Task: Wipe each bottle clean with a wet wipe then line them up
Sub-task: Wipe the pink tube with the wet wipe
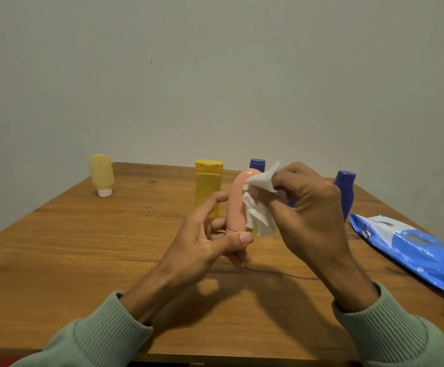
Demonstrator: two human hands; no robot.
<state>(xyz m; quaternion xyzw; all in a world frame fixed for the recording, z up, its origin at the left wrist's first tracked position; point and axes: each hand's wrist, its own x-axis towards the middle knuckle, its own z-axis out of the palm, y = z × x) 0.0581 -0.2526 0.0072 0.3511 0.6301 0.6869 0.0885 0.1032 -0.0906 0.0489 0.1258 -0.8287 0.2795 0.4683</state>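
Five bottles at a wooden table (83,247), one of them lifted in both hands. Held upright over the table's middle: pink bottle (238,205), slim, smooth, round-topped, matte salmon colour, no label showing. Gripped low down by left hand (205,247), thumb across the front near the base, lower fingers curled behind, index finger straighter and raised alongside. Pressed against the upper right side of that bottle: white wipe (259,207), crumpled, one corner poking up past the rounded top, loose folds hanging about halfway down. Pinched in right hand (313,215), fingers and thumb bunched tightly round the wipe, back of hand toward the camera.

Standing behind, on the table: yellow bottle (207,186), flat-sided, flip cap on top, just left of the pink one; far blue bottle (257,165), only its cap visible above the wipe; right blue bottle (345,192), waisted, partly hidden by the right hand. Well apart, at the far left corner: pale bottle (102,173), translucent yellow, standing on its white cap. Lying flat at the right edge: pack (414,247), glossy blue and white. Pale green ribbed sleeves (104,337) at both wrists.
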